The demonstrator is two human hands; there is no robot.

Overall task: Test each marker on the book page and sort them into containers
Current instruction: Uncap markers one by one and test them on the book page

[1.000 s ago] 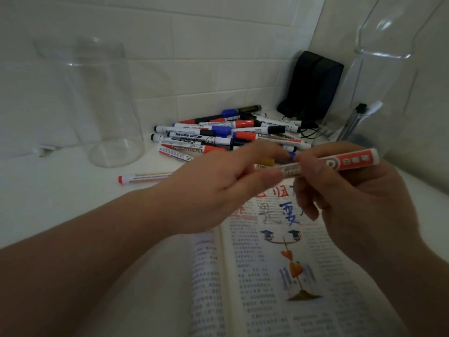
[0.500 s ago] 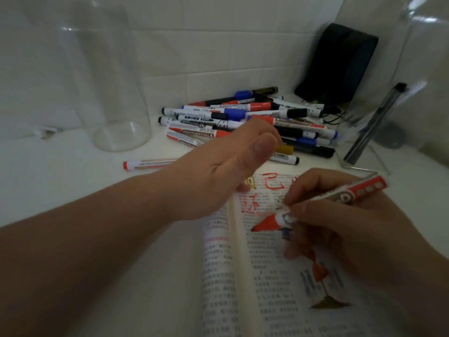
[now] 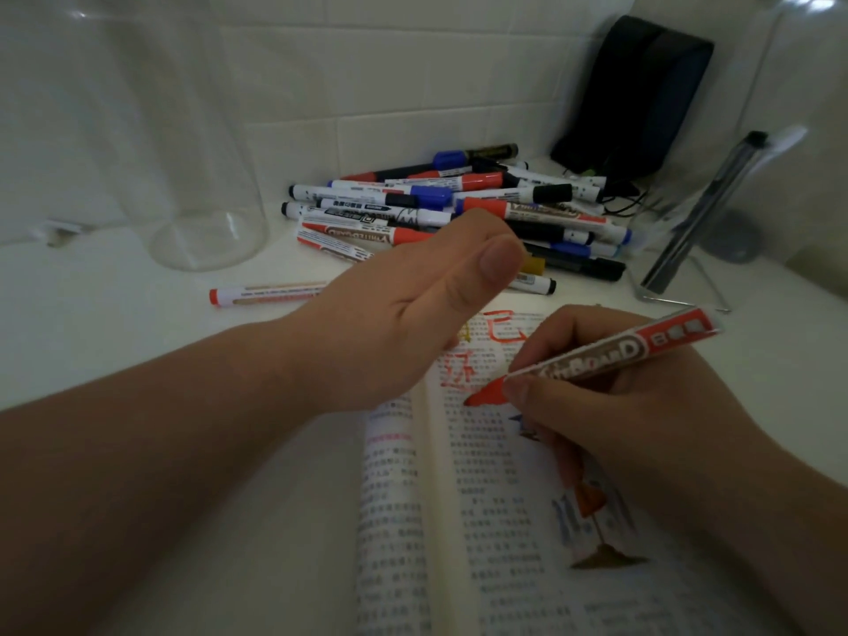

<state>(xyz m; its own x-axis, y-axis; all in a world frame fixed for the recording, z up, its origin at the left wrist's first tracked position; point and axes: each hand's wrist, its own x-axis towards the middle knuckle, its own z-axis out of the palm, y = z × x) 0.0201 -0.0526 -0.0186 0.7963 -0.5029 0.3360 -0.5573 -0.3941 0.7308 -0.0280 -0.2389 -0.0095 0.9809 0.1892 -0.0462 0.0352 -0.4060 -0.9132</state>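
Note:
My right hand grips an uncapped red whiteboard marker like a pen, its red tip touching the right page of the open book beside red scribbles. My left hand hovers over the book's top edge, thumb lying along straight fingers; its underside is hidden, so I cannot see whether it holds the cap. Behind it lies a pile of several red, blue and black markers. A single red marker lies apart to the left.
A tall clear jar stands at the back left. At the right stands a second clear container with a dark pen leaning inside. A black pouch with cables leans in the tiled corner.
The hands parted at the marker's cap end. My right hand brought the marker down onto the page and the red tip now touches the paper. My left hand drew back slightly.

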